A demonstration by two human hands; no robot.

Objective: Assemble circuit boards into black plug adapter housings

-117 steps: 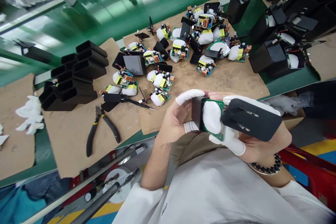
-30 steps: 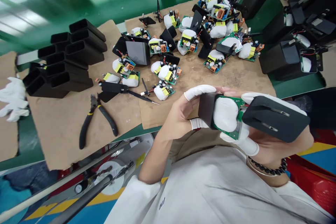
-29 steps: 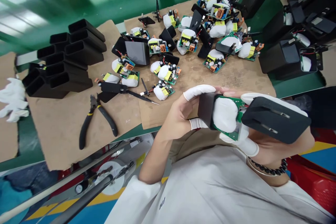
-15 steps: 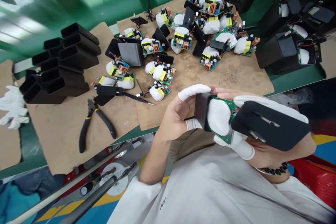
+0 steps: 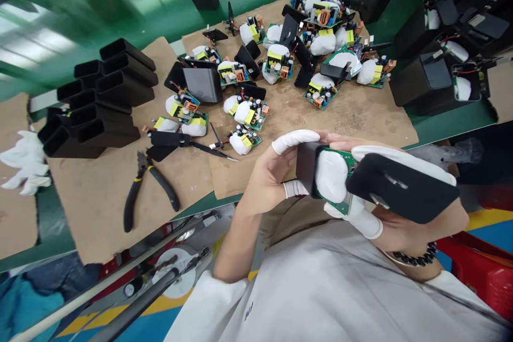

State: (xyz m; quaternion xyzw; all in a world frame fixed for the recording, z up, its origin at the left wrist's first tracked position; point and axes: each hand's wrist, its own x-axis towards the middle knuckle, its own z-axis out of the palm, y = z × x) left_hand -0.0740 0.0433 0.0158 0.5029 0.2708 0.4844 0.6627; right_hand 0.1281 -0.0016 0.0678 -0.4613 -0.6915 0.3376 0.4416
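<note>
Close to my chest, my left hand (image 5: 269,173) grips a black charger casing (image 5: 305,168) with white cots on thumb and forefinger. A green circuit board with a white putty lump (image 5: 332,177) sits partly inside the casing's open end. My right hand (image 5: 417,219) holds that board from below with a cotted thumb. A black plug cover with two metal prongs (image 5: 398,187) hangs on the board's right end and hides most of my right fingers.
On the brown cardboard mat (image 5: 360,112) lie several loose circuit boards (image 5: 245,113) and plug covers. Empty black casings (image 5: 102,99) are stacked at the left. Black pliers (image 5: 149,189) lie near the front edge. Partly assembled chargers (image 5: 435,77) stand at the right. White gloves (image 5: 26,163) lie far left.
Both hands have kept their grip on the casing, board and cover. The plug cover has tilted slightly, and the view has shifted a little over the bench.
</note>
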